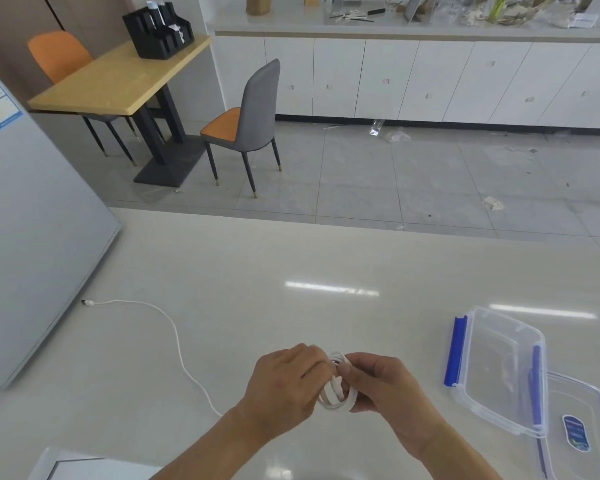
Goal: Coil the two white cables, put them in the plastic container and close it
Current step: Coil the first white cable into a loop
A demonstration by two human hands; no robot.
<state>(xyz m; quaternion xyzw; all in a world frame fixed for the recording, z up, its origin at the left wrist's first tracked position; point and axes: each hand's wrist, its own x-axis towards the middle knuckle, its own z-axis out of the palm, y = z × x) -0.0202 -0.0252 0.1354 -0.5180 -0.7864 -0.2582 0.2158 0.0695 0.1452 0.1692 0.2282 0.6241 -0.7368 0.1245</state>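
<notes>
Both of my hands hold a small coil of white cable (336, 398) just above the pale counter. My left hand (284, 386) grips its left side and my right hand (385, 389) pinches its right side. A loose length of white cable (174, 332) trails from under my left forearm across the counter to a plug end at the far left. Whether it belongs to the coiled cable I cannot tell. The clear plastic container (506, 372) stands open at the right, with blue latches. Its clear lid (579, 431) lies partly beneath it at the lower right.
A tall grey appliance (32, 254) stands along the counter's left side. A white flat object (73, 465) lies at the near left edge. Beyond the counter are a tiled floor, a grey and orange chair (250, 126) and a wooden table (118, 77).
</notes>
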